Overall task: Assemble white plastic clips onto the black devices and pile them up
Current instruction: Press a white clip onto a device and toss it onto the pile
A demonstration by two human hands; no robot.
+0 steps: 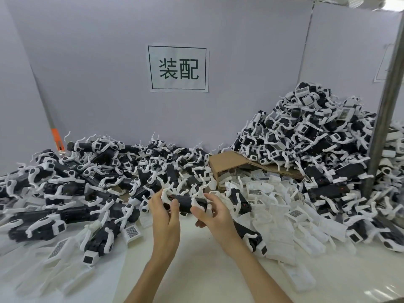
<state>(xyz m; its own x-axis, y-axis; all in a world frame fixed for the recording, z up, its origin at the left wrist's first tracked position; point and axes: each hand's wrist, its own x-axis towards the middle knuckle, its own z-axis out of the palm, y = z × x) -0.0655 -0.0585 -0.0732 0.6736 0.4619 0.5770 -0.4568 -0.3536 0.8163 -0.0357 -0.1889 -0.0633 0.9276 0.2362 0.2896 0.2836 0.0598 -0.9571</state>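
I hold one black device point(185, 203) crosswise above the middle of the white table. My left hand point(164, 212) grips its left end, thumb and fingers curled round the body near a white plastic clip point(166, 193). My right hand point(211, 213) grips the right end, where another white clip point(196, 199) curves over the body. Several black devices with white clips lie in a wide heap at the left point(72, 189). A taller pile of them point(310, 132) rises at the right.
A torn cardboard box point(231, 162) lies behind my hands, with loose white plastic parts point(275, 206) spilled in front of it. A metal post point(387, 106) stands at the right. Grey panels with a paper sign point(178, 67) close off the back.
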